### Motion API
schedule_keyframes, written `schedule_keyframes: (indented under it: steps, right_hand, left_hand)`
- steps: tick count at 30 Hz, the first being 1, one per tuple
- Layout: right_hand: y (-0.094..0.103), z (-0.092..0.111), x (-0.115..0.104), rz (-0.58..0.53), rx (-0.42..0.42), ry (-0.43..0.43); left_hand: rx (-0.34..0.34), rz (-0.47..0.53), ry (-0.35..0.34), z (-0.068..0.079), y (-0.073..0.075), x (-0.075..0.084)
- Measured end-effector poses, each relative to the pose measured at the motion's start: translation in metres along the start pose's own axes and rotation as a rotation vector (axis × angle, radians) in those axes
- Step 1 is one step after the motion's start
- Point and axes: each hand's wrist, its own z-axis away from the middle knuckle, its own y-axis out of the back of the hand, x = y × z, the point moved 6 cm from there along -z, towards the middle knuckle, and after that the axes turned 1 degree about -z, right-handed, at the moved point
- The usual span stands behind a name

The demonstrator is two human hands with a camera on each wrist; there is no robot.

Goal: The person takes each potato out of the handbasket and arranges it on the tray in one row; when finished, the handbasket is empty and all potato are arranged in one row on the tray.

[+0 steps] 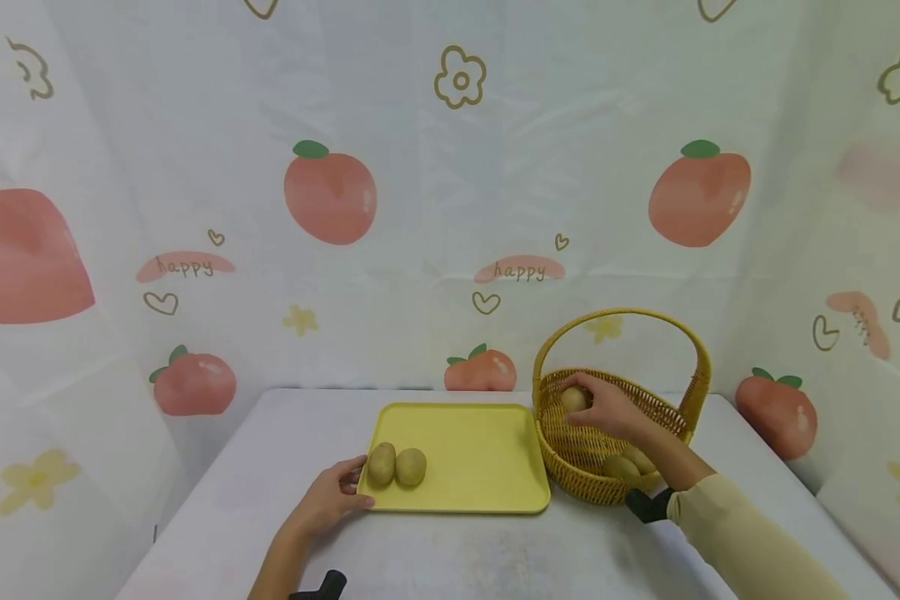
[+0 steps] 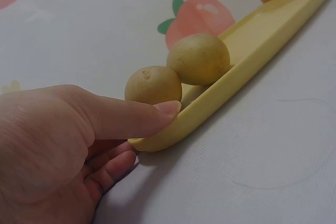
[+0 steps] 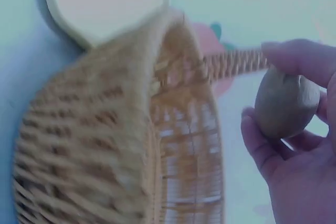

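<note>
A yellow tray (image 1: 472,458) lies on the table with two potatoes side by side at its left end, one potato (image 1: 382,463) nearer the edge and a rounder potato (image 1: 411,467) beside it. My left hand (image 1: 333,496) grips the tray's left edge, thumb on the rim and fingers below in the left wrist view. To the tray's right stands a wicker basket (image 1: 581,479) with a tall arched handle. Over its opening my right hand (image 1: 607,408) holds a potato (image 3: 287,102) between thumb and fingers. More potatoes (image 1: 621,468) lie inside the basket at its near right side.
The white-covered table (image 1: 270,450) reaches out on both sides of the tray and basket. A white curtain (image 1: 420,317) printed with peaches, hearts and flowers hangs right behind the table. The basket's handle (image 1: 622,312) arches beyond and above my right hand.
</note>
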Motion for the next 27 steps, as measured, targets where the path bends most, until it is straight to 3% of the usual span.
schedule_keyframes:
  steps: [5, 9, 15, 23, 27]
  right_hand:
    - [-0.008, 0.014, -0.025, 0.006, 0.09, 0.079]
    - [-0.018, 0.023, -0.041, -0.031, 0.137, 0.086]
    - [-0.039, 0.024, -0.057, -0.126, 0.118, 0.087]
    - [-0.08, 0.014, -0.068, -0.047, 0.08, 0.216]
    - [-0.102, 0.006, -0.073, -0.039, 0.046, 0.209]
  left_hand:
    - [-0.003, 0.01, 0.008, 0.001, 0.0, -0.002]
    - [-0.006, -0.002, 0.015, 0.0, 0.0, -0.003]
    - [-0.005, -0.02, 0.029, -0.001, 0.001, -0.003]
    - [-0.004, -0.017, 0.023, -0.001, 0.0, -0.003]
    - [-0.005, -0.027, 0.025, -0.002, 0.0, -0.003]
